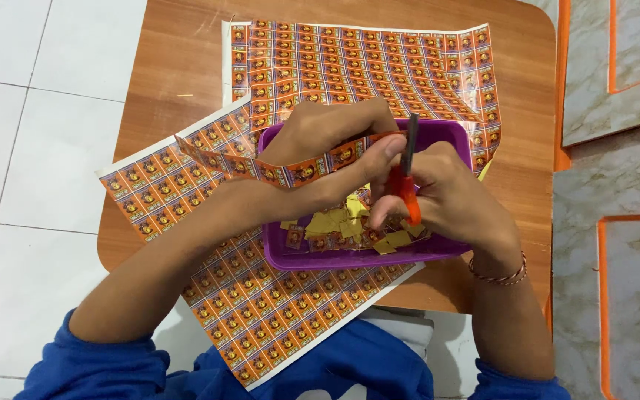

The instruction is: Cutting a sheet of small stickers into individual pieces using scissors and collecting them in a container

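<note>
My left hand [327,137] holds a long strip of small orange printed labels [261,169] over a purple tray [446,133]. The strip runs from the left across to the scissor blades. In my right hand [450,192] are orange-handled scissors [407,178], blades pointing up and away at the strip's right end. Several cut label pieces, some yellow side up [335,226], lie inside the tray.
Two large sheets of the same orange labels lie on the wooden table [527,170]: one at the back [364,67], one at the front left [261,304] hanging over the table's near edge. White tiled floor is on the left, marble-patterned floor with orange lines on the right.
</note>
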